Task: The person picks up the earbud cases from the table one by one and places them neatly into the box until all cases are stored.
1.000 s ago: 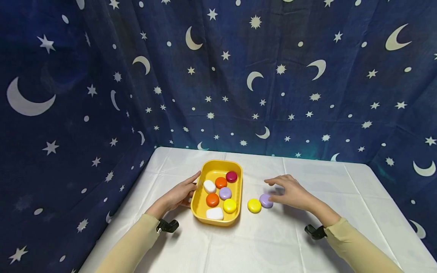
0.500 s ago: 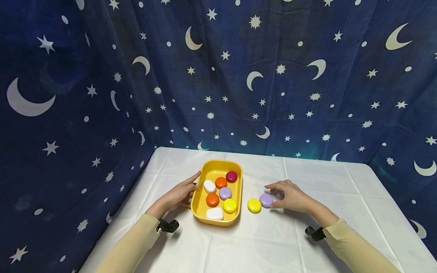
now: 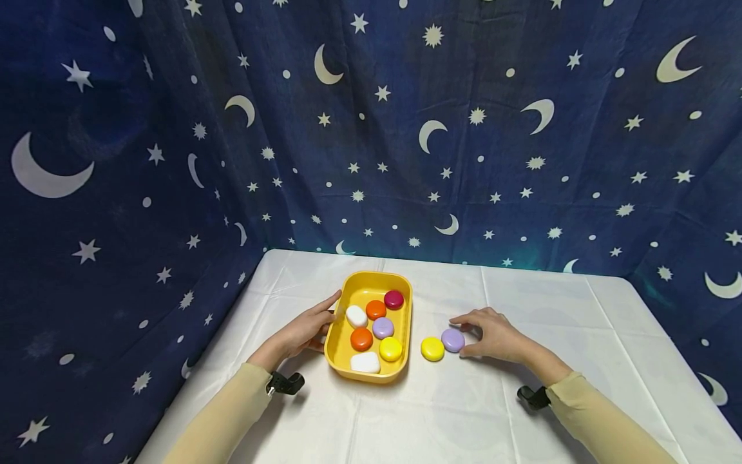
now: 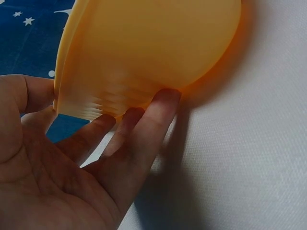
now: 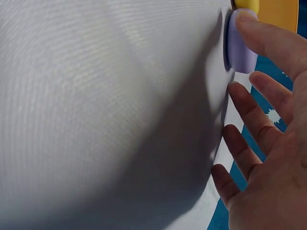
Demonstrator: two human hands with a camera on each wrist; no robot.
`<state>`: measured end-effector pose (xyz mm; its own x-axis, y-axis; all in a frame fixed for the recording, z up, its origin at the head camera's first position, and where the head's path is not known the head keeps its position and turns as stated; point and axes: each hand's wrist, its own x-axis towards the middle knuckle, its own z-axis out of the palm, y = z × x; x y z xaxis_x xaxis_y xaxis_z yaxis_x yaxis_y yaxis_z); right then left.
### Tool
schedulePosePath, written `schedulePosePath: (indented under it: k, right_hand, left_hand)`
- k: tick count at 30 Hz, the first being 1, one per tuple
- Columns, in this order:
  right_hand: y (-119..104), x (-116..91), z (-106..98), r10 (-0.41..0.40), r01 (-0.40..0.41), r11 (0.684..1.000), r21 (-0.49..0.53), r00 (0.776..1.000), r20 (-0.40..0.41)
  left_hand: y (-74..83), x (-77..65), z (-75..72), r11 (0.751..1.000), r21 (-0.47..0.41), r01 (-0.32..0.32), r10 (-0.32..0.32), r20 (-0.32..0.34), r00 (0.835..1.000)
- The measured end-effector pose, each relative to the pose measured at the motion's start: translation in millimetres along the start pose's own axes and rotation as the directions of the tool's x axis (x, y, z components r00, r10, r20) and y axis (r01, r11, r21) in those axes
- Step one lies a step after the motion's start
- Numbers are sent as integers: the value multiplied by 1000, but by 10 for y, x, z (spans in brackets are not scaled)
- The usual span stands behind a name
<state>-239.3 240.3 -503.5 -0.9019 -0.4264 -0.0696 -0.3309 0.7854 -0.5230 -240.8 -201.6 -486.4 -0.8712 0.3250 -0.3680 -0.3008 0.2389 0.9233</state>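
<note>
In the head view, my left hand (image 3: 301,334) lies along the left side of a yellow tray (image 3: 368,281). Its fairly straight fingers touch the outer wall (image 4: 129,52), as the left wrist view shows from below. My right hand (image 3: 493,336) is around a smooth lavender disc (image 3: 452,339) on the cloth, thumb at its near edge and index finger just beyond its far edge. In the right wrist view, the thumb overlaps the disc (image 5: 241,45) while the other fingers are spread apart; firm contact cannot be told. A yellow disc (image 3: 432,348) sits beside the lavender one.
Inside the tray are orange discs (image 3: 361,339), a crimson one (image 3: 393,299), another lavender (image 3: 382,328), another yellow (image 3: 390,349), a white oval (image 3: 356,316) and a white rounded block (image 3: 365,362). A white cloth (image 3: 429,419) covers the table; a starry blue curtain (image 3: 394,142) hangs behind.
My right hand has shifted slightly lower toward the lavender disc, its thumb moving from over the disc to its near edge. The left hand, tray and discs stay in place.
</note>
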Motion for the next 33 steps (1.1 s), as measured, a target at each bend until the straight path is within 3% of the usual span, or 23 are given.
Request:
schedulePosePath:
  k: [33]
  right_hand:
    - [-6,42,55,-15,15,1000,8,1000,14]
  left_hand:
    - [-9,16,-6,1000,3,4,-4,-7,1000]
